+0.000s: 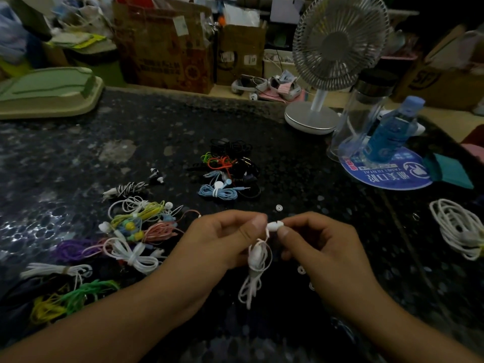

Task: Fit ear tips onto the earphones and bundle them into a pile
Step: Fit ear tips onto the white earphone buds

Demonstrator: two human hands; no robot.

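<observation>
My left hand (225, 239) and my right hand (317, 244) meet above the dark table, both pinching a white earbud (273, 226) between thumb and fingertips. Its white cable bundle (255, 268) hangs down between the hands. Loose clear ear tips lie nearby: one ear tip (279, 207) sits just beyond the hands, another ear tip (301, 270) lies by my right wrist. A heap of coloured bundled earphones (136, 231) sits to the left. A second pile of black, orange and blue earphones (227, 171) lies farther back in the middle.
A white coiled cable (458, 229) lies at the right edge. Behind it stand a blue bottle (390, 134), a clear glass jar (364, 111) and a desk fan (327, 61). A green tray (47, 90) sits back left, cardboard boxes (167, 43) behind.
</observation>
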